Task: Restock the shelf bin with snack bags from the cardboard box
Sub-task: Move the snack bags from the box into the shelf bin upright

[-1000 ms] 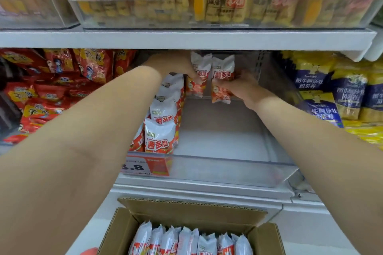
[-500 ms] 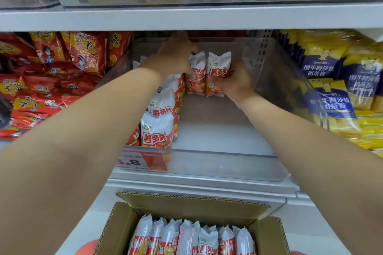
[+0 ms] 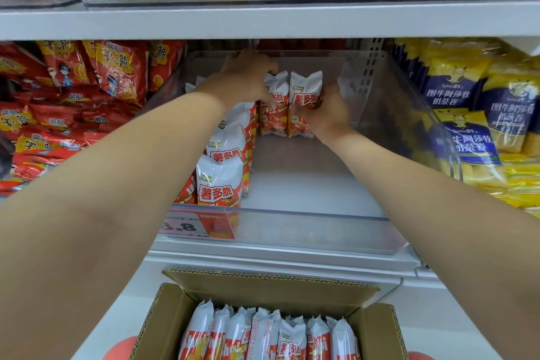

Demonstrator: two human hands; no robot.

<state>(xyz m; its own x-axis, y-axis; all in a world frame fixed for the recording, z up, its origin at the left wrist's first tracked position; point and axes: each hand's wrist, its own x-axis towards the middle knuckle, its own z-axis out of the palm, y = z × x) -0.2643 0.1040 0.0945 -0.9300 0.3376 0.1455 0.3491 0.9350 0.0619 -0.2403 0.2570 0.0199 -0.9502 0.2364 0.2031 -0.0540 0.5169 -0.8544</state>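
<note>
Two white-and-red snack bags (image 3: 304,96) stand upright side by side at the back of the clear plastic shelf bin (image 3: 315,228). My left hand (image 3: 248,76) grips the left bag from above and my right hand (image 3: 328,114) grips the right bag low on its side. A row of the same bags (image 3: 219,181) lines the bin's left wall, front to back. Below, an open cardboard box (image 3: 377,327) holds several more of these bags (image 3: 268,336) standing on end.
Red snack packs (image 3: 87,90) fill the bin to the left; blue-and-yellow packs (image 3: 467,131) fill the one to the right. A white shelf board (image 3: 263,20) runs close above my hands. A price tag (image 3: 198,225) sits on the bin's front lip.
Both hands have pushed the two bags a little deeper and set them more upright at the bin's back. The view has tilted down, showing more of the box.
</note>
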